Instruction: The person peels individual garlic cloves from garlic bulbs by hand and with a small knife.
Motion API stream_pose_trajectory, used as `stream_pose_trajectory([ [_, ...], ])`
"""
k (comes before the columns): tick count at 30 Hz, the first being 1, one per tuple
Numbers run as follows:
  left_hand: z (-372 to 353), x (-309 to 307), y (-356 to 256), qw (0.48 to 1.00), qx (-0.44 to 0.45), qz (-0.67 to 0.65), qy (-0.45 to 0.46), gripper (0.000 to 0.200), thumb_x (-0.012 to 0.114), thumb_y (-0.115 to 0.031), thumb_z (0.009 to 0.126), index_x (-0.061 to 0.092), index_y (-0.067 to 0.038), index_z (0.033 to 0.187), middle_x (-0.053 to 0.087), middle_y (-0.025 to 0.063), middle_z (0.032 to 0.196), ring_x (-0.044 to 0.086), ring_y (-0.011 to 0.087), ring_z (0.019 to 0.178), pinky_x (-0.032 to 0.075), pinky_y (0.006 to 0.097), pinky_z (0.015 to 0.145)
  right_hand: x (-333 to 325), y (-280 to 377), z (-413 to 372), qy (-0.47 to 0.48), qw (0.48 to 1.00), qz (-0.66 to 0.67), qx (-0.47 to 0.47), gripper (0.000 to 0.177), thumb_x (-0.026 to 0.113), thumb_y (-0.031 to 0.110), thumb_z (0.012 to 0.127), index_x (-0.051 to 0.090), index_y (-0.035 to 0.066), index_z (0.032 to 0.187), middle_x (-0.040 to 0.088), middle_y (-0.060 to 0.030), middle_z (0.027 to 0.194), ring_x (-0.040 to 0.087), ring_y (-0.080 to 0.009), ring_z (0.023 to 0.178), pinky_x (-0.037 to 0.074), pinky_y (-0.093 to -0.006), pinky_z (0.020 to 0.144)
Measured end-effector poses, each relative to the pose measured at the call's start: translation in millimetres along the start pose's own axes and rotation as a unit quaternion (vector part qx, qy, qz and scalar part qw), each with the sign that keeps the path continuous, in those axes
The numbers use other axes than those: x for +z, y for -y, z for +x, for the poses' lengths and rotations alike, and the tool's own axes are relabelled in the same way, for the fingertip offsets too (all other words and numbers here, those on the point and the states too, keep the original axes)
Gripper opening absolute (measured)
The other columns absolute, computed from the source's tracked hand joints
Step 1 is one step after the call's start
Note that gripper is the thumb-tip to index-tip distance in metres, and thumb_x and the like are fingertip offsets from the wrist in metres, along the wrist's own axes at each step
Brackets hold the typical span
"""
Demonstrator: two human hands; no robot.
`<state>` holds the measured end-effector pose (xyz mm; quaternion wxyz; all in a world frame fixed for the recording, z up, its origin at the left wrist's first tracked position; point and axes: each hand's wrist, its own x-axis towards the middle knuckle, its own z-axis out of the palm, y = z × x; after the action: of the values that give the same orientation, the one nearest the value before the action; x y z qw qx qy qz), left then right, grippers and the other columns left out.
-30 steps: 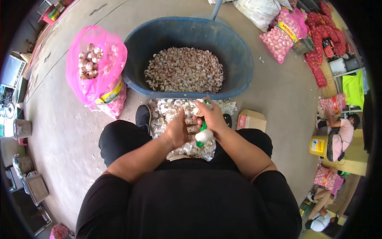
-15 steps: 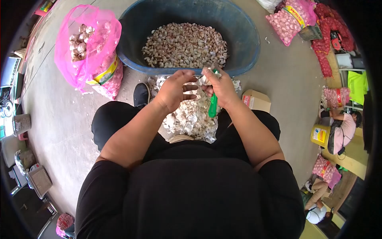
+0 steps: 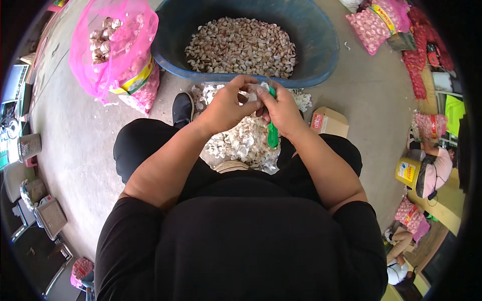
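Note:
My right hand (image 3: pixel 284 113) is closed around a green-handled knife (image 3: pixel 272 136); the handle hangs below the palm and the blade is hidden. Pale, papery garlic (image 3: pixel 263 86) shows at the right thumb and fingertips. My left hand (image 3: pixel 228 106) meets it from the other side, fingers curled and thumb touching near the right thumb; its grip on the garlic is partly hidden. Below both hands, a heap of white garlic skins (image 3: pixel 241 140) lies between my legs. Just beyond them stands a big dark blue tub (image 3: pixel 314 45) with many loose garlic cloves (image 3: pixel 241 47) in it.
At the left stands a pink mesh sack (image 3: pixel 135 75) of garlic bulbs. A small cardboard box (image 3: pixel 330 123) sits by my right knee. More garlic sacks (image 3: pixel 369 30) lie at the upper right. Two people work along the right side, one beside a yellow bucket (image 3: pixel 407 170).
My left hand has moved right, from open and apart to curled against the right hand at the garlic. The right hand still holds the knife. The whole view has shifted slightly.

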<state>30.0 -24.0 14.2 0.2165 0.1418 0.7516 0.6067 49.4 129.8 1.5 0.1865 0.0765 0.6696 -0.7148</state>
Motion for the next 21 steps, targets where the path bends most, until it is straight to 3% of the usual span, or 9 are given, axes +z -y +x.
stream_pose_trajectory([
  [2, -6, -2, -12, 0.995, -0.062, 0.079, 0.004, 0.042, 0.065, -0.014, 0.073, 0.047, 0.003, 0.107, 0.055, 0.0063, 0.084, 0.052, 0.0113, 0.075, 0.044, 0.0237, 0.067, 0, -10, 3, -0.029, 0.999, -0.04, -0.011, 0.032, 0.053, 0.025, 0.084, 0.045, -0.003, 0.097, 0.053, -0.006, 0.061, 0.048, -0.0085, 0.044, 0.036, -0.0214, 0.037],
  [3, -5, -4, -6, 0.996, -0.069, 0.057, 0.021, 0.04, 0.064, -0.013, 0.074, 0.047, 0.002, 0.107, 0.055, 0.0055, 0.087, 0.052, 0.011, 0.076, 0.044, 0.023, 0.067, 1, -13, 4, -0.043, 0.997, -0.06, -0.017, 0.03, 0.054, 0.023, 0.084, 0.046, -0.003, 0.097, 0.053, -0.0065, 0.061, 0.048, -0.0085, 0.044, 0.036, -0.0214, 0.037],
  [6, 0, -12, 11, 0.976, -0.105, -0.187, 0.047, 0.038, 0.064, -0.011, 0.073, 0.048, 0.001, 0.105, 0.055, 0.0055, 0.088, 0.053, 0.011, 0.077, 0.044, 0.0227, 0.068, -4, -3, 6, -0.015, 0.999, 0.025, 0.014, 0.027, 0.056, 0.02, 0.082, 0.05, -0.003, 0.094, 0.055, -0.0077, 0.063, 0.05, -0.0103, 0.046, 0.038, -0.0236, 0.039],
  [9, 0, -20, 9, 0.966, -0.11, -0.227, 0.051, 0.036, 0.064, -0.008, 0.073, 0.049, 0.0, 0.104, 0.055, 0.0056, 0.09, 0.053, 0.0109, 0.079, 0.045, 0.0235, 0.068, -17, 15, 12, 0.063, 0.978, -0.187, 0.061, 0.014, 0.057, 0.015, 0.079, 0.053, 0.003, 0.086, 0.052, -0.0035, 0.059, 0.043, -0.0076, 0.041, 0.035, -0.022, 0.038],
  [12, -1, -23, 8, 0.972, -0.101, -0.207, 0.042, 0.033, 0.065, -0.007, 0.072, 0.05, 0.0, 0.1, 0.056, 0.0052, 0.088, 0.053, 0.0108, 0.077, 0.045, 0.0233, 0.068, -37, -10, 16, 0.074, 0.881, -0.426, -0.19, 0.015, 0.059, 0.015, 0.076, 0.055, 0.004, 0.084, 0.054, -0.0043, 0.064, 0.042, -0.0072, 0.042, 0.034, -0.022, 0.038],
  [16, -3, -16, 19, 0.972, -0.081, -0.22, 0.007, 0.023, 0.064, -0.008, 0.074, 0.052, 0.0, 0.092, 0.057, 0.0047, 0.08, 0.055, 0.0107, 0.071, 0.046, 0.0233, 0.064, -10, 24, 4, 0.08, 0.992, -0.092, 0.023, 0.023, 0.06, 0.022, 0.079, 0.052, 0.005, 0.092, 0.053, -0.0026, 0.067, 0.041, -0.0053, 0.044, 0.032, -0.0196, 0.039],
  [17, -3, -13, 20, 0.966, -0.077, -0.245, -0.003, 0.02, 0.063, -0.008, 0.075, 0.052, 0.0, 0.09, 0.057, 0.0051, 0.079, 0.055, 0.0108, 0.07, 0.046, 0.0235, 0.063, -3, 30, 1, 0.087, 0.989, -0.098, 0.063, 0.03, 0.064, 0.026, 0.076, 0.051, 0.001, 0.089, 0.053, -0.002, 0.065, 0.05, -0.0087, 0.06, 0.04, -0.0244, 0.052],
  [20, -4, -11, 19, 0.946, -0.104, -0.305, -0.028, 0.013, 0.059, -0.009, 0.08, 0.051, -0.001, 0.084, 0.056, 0.0054, 0.078, 0.055, 0.011, 0.069, 0.047, 0.0243, 0.062, 1, 6, 6, 0.068, 0.987, -0.133, -0.064, 0.027, 0.064, 0.022, 0.076, 0.051, 0.002, 0.089, 0.052, -0.0006, 0.063, 0.048, -0.0059, 0.056, 0.037, -0.0219, 0.046],
  [21, -4, -11, 21, 0.94, -0.111, -0.321, -0.034, 0.013, 0.058, -0.01, 0.08, 0.051, -0.001, 0.085, 0.056, 0.0053, 0.079, 0.055, 0.011, 0.07, 0.048, 0.0245, 0.063, 0, 8, 5, 0.069, 0.995, -0.075, 0.0, 0.026, 0.065, 0.019, 0.075, 0.051, 0.002, 0.087, 0.053, -0.0013, 0.064, 0.046, -0.005, 0.053, 0.035, -0.0201, 0.044],
])
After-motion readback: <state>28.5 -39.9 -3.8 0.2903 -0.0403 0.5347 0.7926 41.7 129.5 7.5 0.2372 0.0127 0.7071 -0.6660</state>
